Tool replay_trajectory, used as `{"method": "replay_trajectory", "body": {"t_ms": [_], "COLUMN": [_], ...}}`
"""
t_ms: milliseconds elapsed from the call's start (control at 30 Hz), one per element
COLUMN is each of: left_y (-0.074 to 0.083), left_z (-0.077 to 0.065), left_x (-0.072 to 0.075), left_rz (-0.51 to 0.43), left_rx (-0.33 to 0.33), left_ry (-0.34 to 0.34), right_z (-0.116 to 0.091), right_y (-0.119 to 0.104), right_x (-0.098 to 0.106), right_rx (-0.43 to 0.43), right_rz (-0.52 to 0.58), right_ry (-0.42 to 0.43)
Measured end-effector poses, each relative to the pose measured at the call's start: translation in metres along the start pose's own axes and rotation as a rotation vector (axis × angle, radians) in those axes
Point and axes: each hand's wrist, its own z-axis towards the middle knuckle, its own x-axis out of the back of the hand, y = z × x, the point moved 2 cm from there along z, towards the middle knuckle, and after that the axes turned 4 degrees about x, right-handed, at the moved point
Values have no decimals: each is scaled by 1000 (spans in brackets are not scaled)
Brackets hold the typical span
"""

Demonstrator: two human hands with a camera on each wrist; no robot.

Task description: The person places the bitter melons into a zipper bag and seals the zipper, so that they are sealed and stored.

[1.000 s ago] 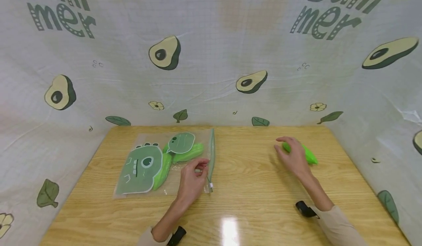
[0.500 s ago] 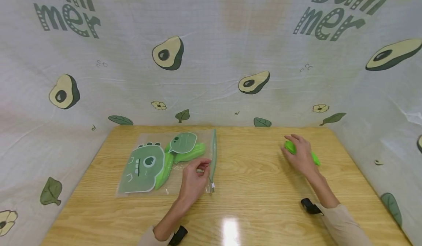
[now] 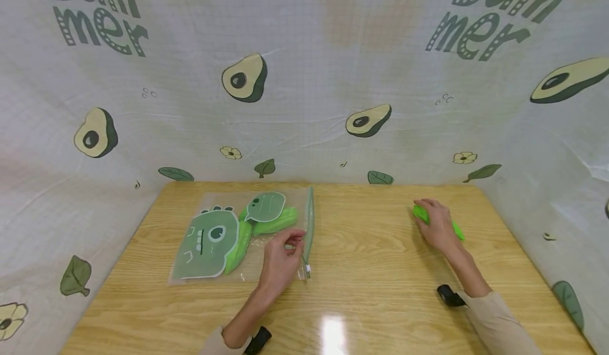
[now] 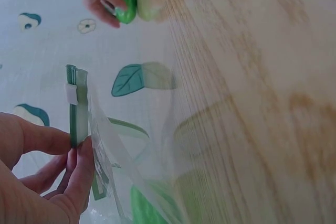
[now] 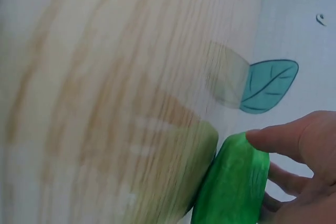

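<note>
A clear zip bag (image 3: 257, 262) with a green monster print lies flat on the left of the wooden table. Two light green, long ridged vegetable shapes (image 3: 282, 220) show through it. At its right end, my left hand (image 3: 279, 254) pinches the green zip strip (image 4: 79, 114) of the bag between thumb and fingers, with the white slider (image 4: 71, 94) just above the fingertips in the left wrist view. Over on the right, my right hand (image 3: 437, 225) grips a bright green cucumber-shaped thing (image 5: 231, 182), thumb on one side and fingers on the other. The palm hides its middle.
Behind the wooden table (image 3: 361, 270) hangs a white cloth (image 3: 304, 80) printed with avocados and leaves, which also closes off both sides. A dark wrist strap (image 3: 449, 296) sits on the right arm, another (image 3: 258, 340) on the left.
My right hand has moved right and down onto the bright green cucumber-shaped thing, its fingers closing round it. The left hand stays at the bag's zip end.
</note>
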Motion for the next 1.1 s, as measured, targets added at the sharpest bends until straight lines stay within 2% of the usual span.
{"method": "replay_trajectory", "body": {"t_ms": [200,600,867,1100], "left_y": [0,0,0,0], "left_z": [0,0,-1,-1], "left_x": [0,0,0,0], "left_rz": [0,1,1,6], "left_rx": [-2,-5,-8,-11], "left_ry": [0,1,2,3], "right_z": [-1,1,5,8], "right_y": [1,-1,-7,-14], "right_x": [1,7,12,15], "right_rx": [42,-2,38,-7], "right_rz": [-62,-125,-127,-101], "right_ry": [27,-40,1,-34]}}
